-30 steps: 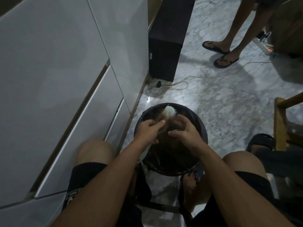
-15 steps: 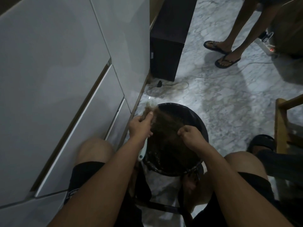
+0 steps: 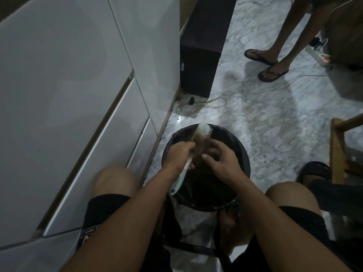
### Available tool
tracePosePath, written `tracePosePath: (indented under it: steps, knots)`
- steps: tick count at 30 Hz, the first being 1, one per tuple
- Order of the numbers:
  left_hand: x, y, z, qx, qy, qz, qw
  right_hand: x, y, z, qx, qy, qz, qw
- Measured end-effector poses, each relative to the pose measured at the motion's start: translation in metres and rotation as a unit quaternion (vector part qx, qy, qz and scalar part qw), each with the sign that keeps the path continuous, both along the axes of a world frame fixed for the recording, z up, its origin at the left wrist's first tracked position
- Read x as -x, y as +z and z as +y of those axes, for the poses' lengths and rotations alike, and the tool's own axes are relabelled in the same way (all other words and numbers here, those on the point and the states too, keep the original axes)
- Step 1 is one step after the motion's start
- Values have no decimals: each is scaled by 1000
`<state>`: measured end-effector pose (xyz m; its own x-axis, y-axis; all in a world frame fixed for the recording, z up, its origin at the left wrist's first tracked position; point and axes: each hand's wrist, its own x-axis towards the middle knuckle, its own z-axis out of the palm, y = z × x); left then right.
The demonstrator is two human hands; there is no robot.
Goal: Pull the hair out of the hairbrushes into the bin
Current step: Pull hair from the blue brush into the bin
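Note:
A black bin (image 3: 243, 154) lined with a dark bag stands on the floor between my knees. Over its mouth my left hand (image 3: 179, 155) grips a pale blue-and-white hairbrush (image 3: 202, 133) by the handle, bristles turned right, with brown hair matted in them. My right hand (image 3: 222, 159) is beside the brush head, its fingers curled into the hair on the bristles. Brown hair lies inside the bin beneath my hands.
White cabinet drawers (image 3: 78, 114) run along the left. A dark box (image 3: 200, 55) stands beyond the bin with cables (image 3: 206, 103) on the marble floor. Another person's feet in sandals (image 3: 271, 71) stand at the back right. A wooden chair frame (image 3: 337, 150) is to the right.
My hands had pulled apart, drawing a strand of hair out over the bin. Now the brush is back over the bin's middle and my right hand has returned to the bristles.

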<state>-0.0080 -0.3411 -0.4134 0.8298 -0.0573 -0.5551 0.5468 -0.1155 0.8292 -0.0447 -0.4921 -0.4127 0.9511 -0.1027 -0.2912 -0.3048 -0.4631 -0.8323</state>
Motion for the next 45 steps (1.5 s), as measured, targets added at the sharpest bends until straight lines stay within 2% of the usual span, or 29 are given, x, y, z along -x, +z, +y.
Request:
tracePosePath:
  steps: [5,8,11,13,17,20,23,32,34,38,42,45]
  knots:
    - [0,-6,1,-43,39,-38,998,-3,0,-2,50,21,30,998]
    - [-6,-7,7,-31,103,-36,993,-3,1,-10,61,-9,69,996]
    - [-8,-7,7,-24,107,-46,993,-4,1,-15,49,-32,92,994]
    - [-7,-7,5,-20,90,-46,995,-4,1,-13,22,-31,91,995]
    - [-2,-13,2,-64,4,-41,997,-3,7,-4,-119,-112,-7,987]
    - [2,-15,0,-72,-48,-28,996,-3,6,-4,-68,-80,-62,993]
    - [4,-15,-1,-67,-75,-19,995,-3,2,-2,-12,-107,-73,992]
    - [0,-9,4,-117,-4,-40,992,-5,3,-8,62,-132,2,989]
    - [2,-7,4,-144,-20,-59,988,-4,2,-5,44,-120,8,992]
    - [2,-5,2,-138,-62,-67,986,-2,4,1,-83,-102,-19,991]
    - [5,-5,2,-151,-58,-73,984,-3,4,-2,-34,-95,-43,994]
    - [2,-6,4,-178,4,-75,981,-3,8,-3,-9,-90,-10,996]
